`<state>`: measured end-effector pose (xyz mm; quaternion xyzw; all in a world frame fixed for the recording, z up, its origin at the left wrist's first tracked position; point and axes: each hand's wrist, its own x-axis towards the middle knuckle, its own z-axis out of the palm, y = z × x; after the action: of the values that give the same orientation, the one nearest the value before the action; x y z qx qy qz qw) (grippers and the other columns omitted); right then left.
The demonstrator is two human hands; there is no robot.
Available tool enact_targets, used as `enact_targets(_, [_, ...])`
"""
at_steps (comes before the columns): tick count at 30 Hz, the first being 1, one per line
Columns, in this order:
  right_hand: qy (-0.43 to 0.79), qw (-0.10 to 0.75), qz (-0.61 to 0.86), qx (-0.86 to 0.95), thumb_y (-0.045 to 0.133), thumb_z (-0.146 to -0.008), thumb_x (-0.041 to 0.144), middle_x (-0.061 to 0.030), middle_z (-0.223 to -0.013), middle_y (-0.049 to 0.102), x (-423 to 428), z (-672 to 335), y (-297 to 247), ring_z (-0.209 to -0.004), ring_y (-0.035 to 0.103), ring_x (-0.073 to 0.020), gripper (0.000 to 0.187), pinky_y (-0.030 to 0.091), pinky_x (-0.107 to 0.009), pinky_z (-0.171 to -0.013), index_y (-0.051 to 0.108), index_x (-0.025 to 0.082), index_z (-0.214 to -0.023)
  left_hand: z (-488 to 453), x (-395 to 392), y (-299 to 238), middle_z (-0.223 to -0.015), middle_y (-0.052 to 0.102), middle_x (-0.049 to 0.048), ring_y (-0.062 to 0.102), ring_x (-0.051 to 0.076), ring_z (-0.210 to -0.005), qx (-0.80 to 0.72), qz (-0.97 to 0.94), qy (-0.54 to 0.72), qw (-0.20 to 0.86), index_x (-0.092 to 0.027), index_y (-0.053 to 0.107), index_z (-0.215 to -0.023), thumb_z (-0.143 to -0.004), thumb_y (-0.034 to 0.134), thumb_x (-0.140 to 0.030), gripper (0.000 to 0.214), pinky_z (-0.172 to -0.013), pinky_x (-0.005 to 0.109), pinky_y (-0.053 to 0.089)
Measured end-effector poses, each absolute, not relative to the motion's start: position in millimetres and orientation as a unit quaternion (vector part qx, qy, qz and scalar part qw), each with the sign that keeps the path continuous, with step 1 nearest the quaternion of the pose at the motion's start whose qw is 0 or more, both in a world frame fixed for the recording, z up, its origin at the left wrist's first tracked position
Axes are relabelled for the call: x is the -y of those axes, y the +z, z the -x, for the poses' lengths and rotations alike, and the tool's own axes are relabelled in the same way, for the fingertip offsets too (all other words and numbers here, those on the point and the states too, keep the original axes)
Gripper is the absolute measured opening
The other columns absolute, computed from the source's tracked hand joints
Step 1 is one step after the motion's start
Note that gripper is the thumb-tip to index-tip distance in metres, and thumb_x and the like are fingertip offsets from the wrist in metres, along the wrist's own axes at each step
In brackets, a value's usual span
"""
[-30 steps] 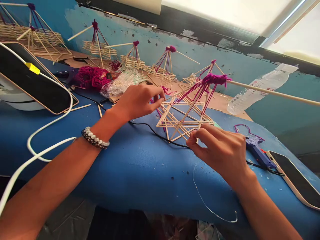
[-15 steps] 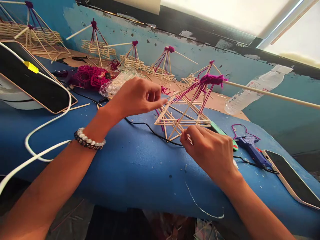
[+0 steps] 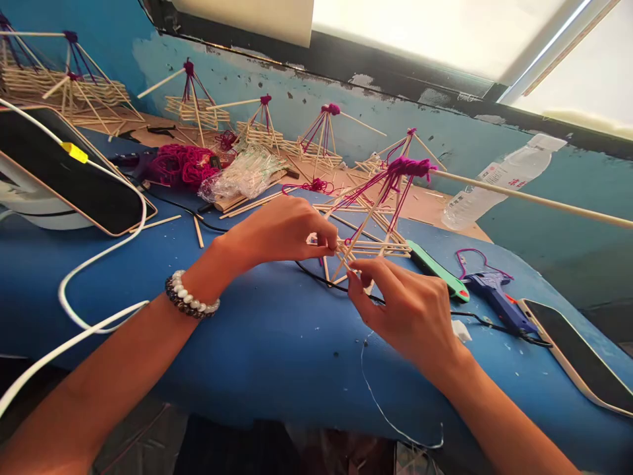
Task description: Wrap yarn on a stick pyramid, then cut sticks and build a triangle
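Blue-covered desk (image 3: 277, 376) crowded with craft supplies

Along the flaking teal wall (image 3: 306, 82), a row of stick frames (image 3: 321, 142) topped with magenta yarn; near them, a heap of loose magenta yarn (image 3: 182, 166) and a clear plastic bag (image 3: 242, 175). At right, a blue glue gun (image 3: 497, 300), a green plastic strip (image 3: 438, 278), a phone (image 3: 578, 356) and a plastic water bottle (image 3: 502, 185) on its side. At left, a dark tablet (image 3: 64, 171) over a white bowl (image 3: 30, 214), with a white cable (image 3: 62, 287).

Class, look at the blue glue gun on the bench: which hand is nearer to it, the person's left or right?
Right. The right hand is left of the glue gun, not touching it. The left hand is farther left, on the far side of the stick frame from the gun.
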<state>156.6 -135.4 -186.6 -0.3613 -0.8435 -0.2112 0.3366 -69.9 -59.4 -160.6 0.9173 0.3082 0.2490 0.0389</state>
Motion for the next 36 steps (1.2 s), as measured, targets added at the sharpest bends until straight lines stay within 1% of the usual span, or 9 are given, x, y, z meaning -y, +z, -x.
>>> enact_targets(3, [-0.142,0.365,0.360,0.847,0.061,-0.098,0.014,0.0034,-0.072,0.075,137.3,-155.4,-188.0,-0.047,0.053,-0.0056,0.016,0.035,-0.022,-0.050,0.076,0.017,-0.104,70.3,59.6,-159.9,-0.083,0.081,-0.0038,0.067,0.012,-0.065,-0.292,-0.924,0.243,0.043,-0.030,0.083,-0.085,-0.093,0.070,-0.026,0.016,-0.062,0.026,0.040])
enact_targets(7, [-0.042,0.360,0.368,0.856,0.062,-0.098,0.015,-0.0003,-0.080,0.079,138.7,-153.8,-190.7,-0.048,0.056,-0.0069,0.016,0.043,-0.021,-0.052,0.077,0.017,-0.103,72.4,58.7,-158.6,-0.092,0.081,-0.0038,0.066,0.011,-0.067,-0.283,-0.927,0.243,0.028,-0.030,0.083,-0.083,-0.093,0.069,-0.025,0.017,-0.060,0.026,0.038])
enact_targets(14, [0.064,0.346,0.421,0.836,0.064,-0.095,0.021,0.0025,-0.071,0.076,137.6,-147.3,-192.5,-0.045,0.056,-0.0085,0.016,0.039,-0.023,-0.050,0.079,0.022,-0.100,77.7,57.1,-156.0,-0.087,0.075,-0.0026,0.064,0.011,-0.071,-0.288,-0.928,0.237,0.008,-0.025,0.078,-0.082,-0.091,0.070,-0.024,0.012,-0.059,0.026,0.035])
enact_targets(18, [0.006,0.330,0.451,0.829,0.061,-0.096,0.023,0.0038,-0.067,0.074,133.3,-146.5,-197.0,-0.045,0.057,-0.0090,0.016,0.037,-0.024,-0.052,0.076,0.022,-0.094,78.5,55.9,-155.2,-0.082,0.072,-0.0029,0.063,0.011,-0.071,-0.308,-0.924,0.226,0.025,-0.022,0.072,-0.083,-0.088,0.075,-0.026,0.008,-0.059,0.026,0.034])
enact_targets(23, [-0.107,0.289,0.470,0.827,0.056,-0.097,0.019,0.0025,-0.062,0.072,130.5,-146.5,-201.0,-0.047,0.063,-0.0118,0.020,0.027,-0.025,-0.052,0.074,0.021,-0.089,90.2,48.4,-153.8,-0.082,0.071,-0.0011,0.061,0.013,-0.069,-0.358,-0.903,0.230,0.066,-0.020,0.070,-0.092,-0.080,0.085,-0.041,0.029,-0.061,0.025,0.036])
enact_targets(27, [-0.146,0.274,0.474,0.824,0.056,-0.096,0.018,0.0025,-0.061,0.072,130.3,-145.8,-202.1,-0.047,0.064,-0.0125,0.019,0.021,-0.026,-0.051,0.073,0.020,-0.089,106.3,38.5,-157.3,-0.106,0.074,0.0059,0.064,0.015,-0.078,-0.399,-0.876,0.251,0.098,-0.019,0.069,-0.115,-0.078,0.084,-0.053,0.053,-0.069,0.026,0.044])
enact_targets(31, [-0.152,0.259,0.476,0.827,0.055,-0.094,0.018,0.0029,-0.058,0.070,131.4,-146.6,-202.5,-0.046,0.063,-0.0129,0.019,0.020,-0.026,-0.052,0.072,0.020,-0.087,110.7,29.9,-168.2,-0.134,0.068,0.0113,0.066,0.017,-0.090,-0.404,-0.873,0.256,0.092,-0.020,0.065,-0.129,-0.090,0.070,-0.040,0.044,-0.085,0.031,0.050])
enact_targets(33, [-0.155,0.257,0.472,0.829,0.054,-0.093,0.018,0.0030,-0.057,0.069,132.5,-147.2,-202.6,-0.046,0.063,-0.0130,0.019,0.021,-0.025,-0.052,0.071,0.020,-0.086,108.3,26.8,-173.7,-0.138,0.066,0.0118,0.067,0.020,-0.105,-0.392,-0.877,0.266,0.084,-0.020,0.064,-0.133,-0.093,0.064,-0.031,0.042,-0.094,0.033,0.049])
enact_targets(36, [-0.181,0.262,0.465,0.826,0.052,-0.093,0.017,0.0024,-0.055,0.068,134.1,-146.7,-202.9,-0.044,0.060,-0.0124,0.020,0.021,-0.025,-0.052,0.070,0.020,-0.083,103.6,24.4,-178.2,-0.137,0.067,0.0120,0.064,0.023,-0.120,-0.375,-0.882,0.271,0.088,-0.019,0.065,-0.134,-0.094,0.063,-0.029,0.041,-0.103,0.036,0.047])
